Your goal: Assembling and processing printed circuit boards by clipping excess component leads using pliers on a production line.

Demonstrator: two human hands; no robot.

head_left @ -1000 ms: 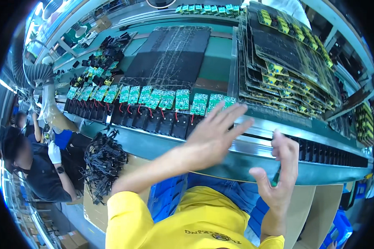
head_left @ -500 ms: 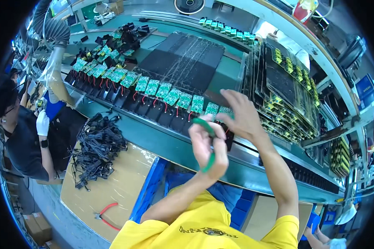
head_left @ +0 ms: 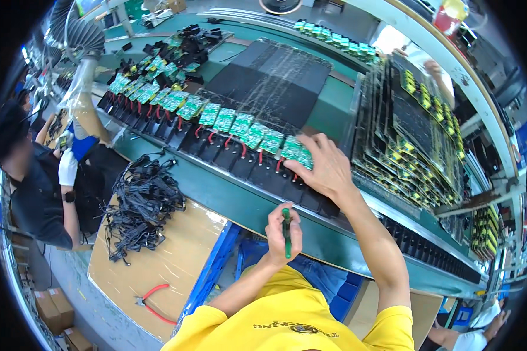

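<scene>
My left hand (head_left: 283,234) is closed around green-handled pliers (head_left: 286,233), held near the front edge of the bench; their jaws cannot be made out. Over the right end of a row of green circuit boards (head_left: 240,124), my right hand (head_left: 328,169) grips a circuit board (head_left: 297,151) between thumb and fingers. My palm and fingers cover whatever lies directly behind it. Red wires (head_left: 243,150) run from the boards down to black plastic housings (head_left: 234,162), lined up side by side along the metal rail.
Black cables (head_left: 143,202) lie heaped on a cardboard sheet (head_left: 187,237), with red-handled cutters (head_left: 152,303) nearer me. Black panels with yellow components (head_left: 410,134) are stacked at right. A dark mat (head_left: 263,85) lies behind the boards. A co-worker (head_left: 44,181) sits at left.
My left hand has come down toward me with the pliers, away from the boards. My right hand has shifted slightly left and lower, onto a circuit board. The whole view has moved a little.
</scene>
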